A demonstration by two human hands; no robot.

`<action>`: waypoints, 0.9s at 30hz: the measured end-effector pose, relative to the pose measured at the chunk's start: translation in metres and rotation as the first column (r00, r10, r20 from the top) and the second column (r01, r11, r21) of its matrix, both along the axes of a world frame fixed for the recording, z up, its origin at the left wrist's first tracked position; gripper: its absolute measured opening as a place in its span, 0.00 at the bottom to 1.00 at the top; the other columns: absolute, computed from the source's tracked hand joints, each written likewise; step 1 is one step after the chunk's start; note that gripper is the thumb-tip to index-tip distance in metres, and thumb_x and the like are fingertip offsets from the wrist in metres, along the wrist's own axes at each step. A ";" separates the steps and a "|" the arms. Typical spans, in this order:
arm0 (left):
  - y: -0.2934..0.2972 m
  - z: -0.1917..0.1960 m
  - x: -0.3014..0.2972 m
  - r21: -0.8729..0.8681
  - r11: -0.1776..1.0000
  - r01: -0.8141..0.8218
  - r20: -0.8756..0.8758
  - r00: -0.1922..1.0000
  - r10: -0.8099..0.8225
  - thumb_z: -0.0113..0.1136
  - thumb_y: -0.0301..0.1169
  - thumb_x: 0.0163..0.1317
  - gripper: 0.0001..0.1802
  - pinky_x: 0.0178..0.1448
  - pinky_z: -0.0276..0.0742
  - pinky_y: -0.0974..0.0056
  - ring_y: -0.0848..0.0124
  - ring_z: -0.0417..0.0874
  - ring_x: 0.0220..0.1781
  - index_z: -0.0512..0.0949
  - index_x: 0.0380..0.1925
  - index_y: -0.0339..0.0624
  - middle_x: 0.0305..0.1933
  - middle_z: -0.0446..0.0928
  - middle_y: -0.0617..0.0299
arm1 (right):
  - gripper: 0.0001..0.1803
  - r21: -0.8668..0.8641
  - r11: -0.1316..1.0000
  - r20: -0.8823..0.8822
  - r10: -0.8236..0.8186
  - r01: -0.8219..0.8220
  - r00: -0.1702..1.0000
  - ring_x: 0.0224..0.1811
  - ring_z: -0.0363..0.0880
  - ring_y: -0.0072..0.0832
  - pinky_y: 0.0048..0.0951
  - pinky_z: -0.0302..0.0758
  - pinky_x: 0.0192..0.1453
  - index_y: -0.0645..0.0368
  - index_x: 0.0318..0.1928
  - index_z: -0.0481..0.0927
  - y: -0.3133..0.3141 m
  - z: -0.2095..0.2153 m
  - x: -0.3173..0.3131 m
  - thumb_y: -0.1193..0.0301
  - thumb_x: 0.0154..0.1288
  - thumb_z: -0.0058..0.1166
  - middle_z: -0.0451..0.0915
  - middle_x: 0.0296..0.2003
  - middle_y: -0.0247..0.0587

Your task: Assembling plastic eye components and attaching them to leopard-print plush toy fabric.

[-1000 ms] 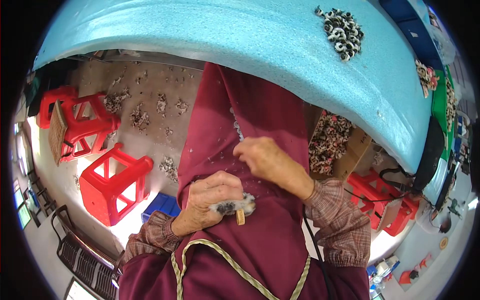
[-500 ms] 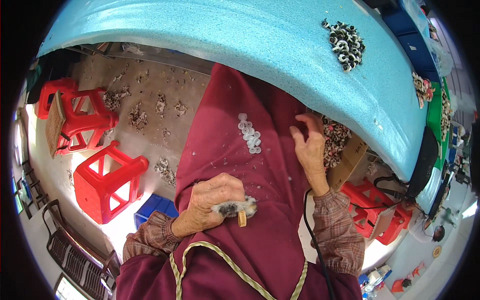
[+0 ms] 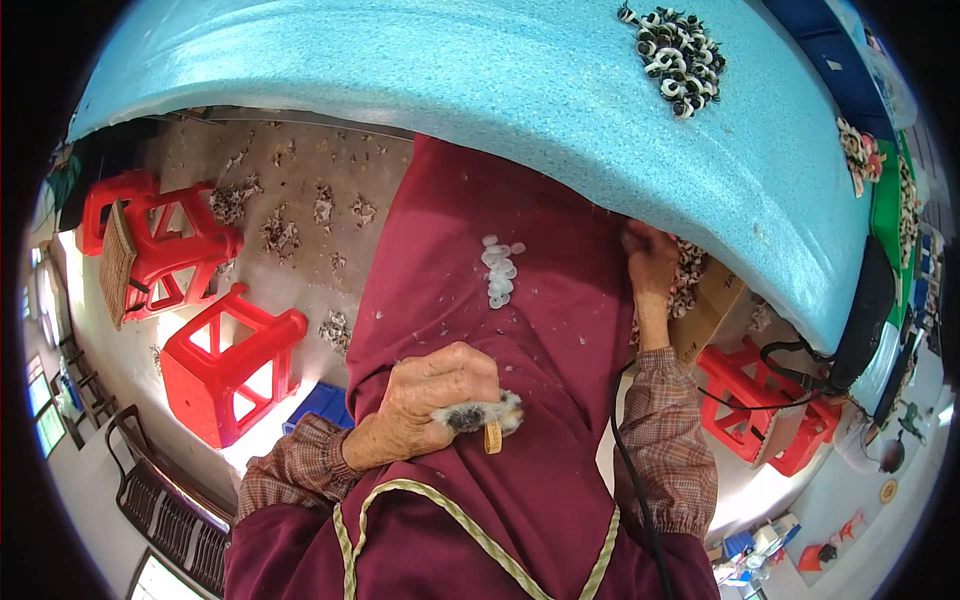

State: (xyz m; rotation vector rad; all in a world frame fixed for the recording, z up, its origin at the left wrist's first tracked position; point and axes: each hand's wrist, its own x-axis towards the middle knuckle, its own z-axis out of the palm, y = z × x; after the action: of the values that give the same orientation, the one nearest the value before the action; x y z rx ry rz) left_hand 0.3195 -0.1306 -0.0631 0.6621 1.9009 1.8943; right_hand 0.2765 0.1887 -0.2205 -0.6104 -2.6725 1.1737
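My left hand [image 3: 435, 395] rests on my lap, closed around a small grey and white furry piece [image 3: 483, 414] with a little tan tag hanging from it. My right hand [image 3: 651, 262] reaches out to the right, under the edge of the blue table [image 3: 480, 80], into a cardboard box [image 3: 708, 310] filled with small pale pieces; its fingers are partly hidden, so what it grips cannot be made out. A small heap of white ring-like bits [image 3: 499, 270] lies on the maroon cloth [image 3: 470, 300] covering my lap.
A pile of black and white pieces [image 3: 672, 45] sits on the blue table top. Red plastic stools [image 3: 232, 360] stand on the left floor among scattered scraps, another red stool [image 3: 765, 410] at right. A black cable [image 3: 632, 480] runs down by my right arm.
My right hand moved from the lap, beside the left hand, out to the right and down into the box under the table edge. The left hand stayed put with the furry piece.
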 end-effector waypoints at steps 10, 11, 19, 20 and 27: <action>0.008 -0.001 -0.007 -0.068 0.998 0.017 -0.055 0.998 -0.021 0.62 0.17 0.39 0.15 0.35 0.77 0.67 0.65 0.81 0.33 0.79 0.32 0.38 0.36 0.76 0.57 | 0.08 -0.264 0.863 0.001 0.448 -0.432 0.894 0.33 0.80 0.27 0.25 0.75 0.37 0.60 0.38 0.82 -0.099 0.083 -0.010 0.79 0.57 0.55 0.81 0.34 0.38; 0.009 0.000 -0.008 -0.057 0.998 0.007 -0.051 0.999 -0.010 0.62 0.17 0.39 0.15 0.35 0.77 0.67 0.66 0.81 0.33 0.79 0.32 0.38 0.36 0.76 0.57 | 0.08 -0.027 0.817 -0.017 0.575 -0.575 0.818 0.34 0.81 0.32 0.28 0.76 0.38 0.59 0.38 0.82 -0.103 0.080 -0.011 0.78 0.55 0.56 0.80 0.35 0.40; 0.002 0.000 -0.011 -0.031 0.997 -0.073 -0.144 0.987 0.068 0.64 0.19 0.41 0.12 0.35 0.76 0.66 0.64 0.80 0.32 0.79 0.31 0.36 0.34 0.76 0.57 | 0.13 0.331 0.718 0.151 0.600 -0.612 0.786 0.36 0.78 0.36 0.37 0.78 0.35 0.54 0.36 0.79 -0.108 0.068 -0.007 0.75 0.46 0.55 0.72 0.30 0.39; 0.001 -0.001 -0.011 0.007 0.996 -0.086 -0.189 0.978 0.086 0.65 0.20 0.41 0.12 0.35 0.76 0.65 0.63 0.80 0.32 0.79 0.31 0.35 0.35 0.75 0.56 | 0.12 0.366 0.677 0.187 0.618 -0.638 0.763 0.35 0.78 0.37 0.39 0.78 0.34 0.55 0.37 0.79 -0.106 0.071 -0.009 0.75 0.48 0.54 0.74 0.31 0.39; -0.007 0.001 -0.014 0.031 0.999 0.006 -0.426 0.905 0.008 0.67 0.20 0.39 0.14 0.35 0.77 0.61 0.59 0.79 0.33 0.79 0.31 0.35 0.39 0.72 0.53 | 0.13 -0.655 0.700 0.084 0.442 -0.285 0.893 0.29 0.78 0.21 0.23 0.78 0.33 0.61 0.44 0.77 -0.112 0.135 -0.002 0.81 0.57 0.55 0.77 0.33 0.34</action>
State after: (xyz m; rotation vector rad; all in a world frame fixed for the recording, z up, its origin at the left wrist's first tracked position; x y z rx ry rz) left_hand 0.3057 -0.1375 -0.0620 1.1678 2.1240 1.8985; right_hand 0.2746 0.0771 -0.0852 -0.2905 -2.6201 2.3033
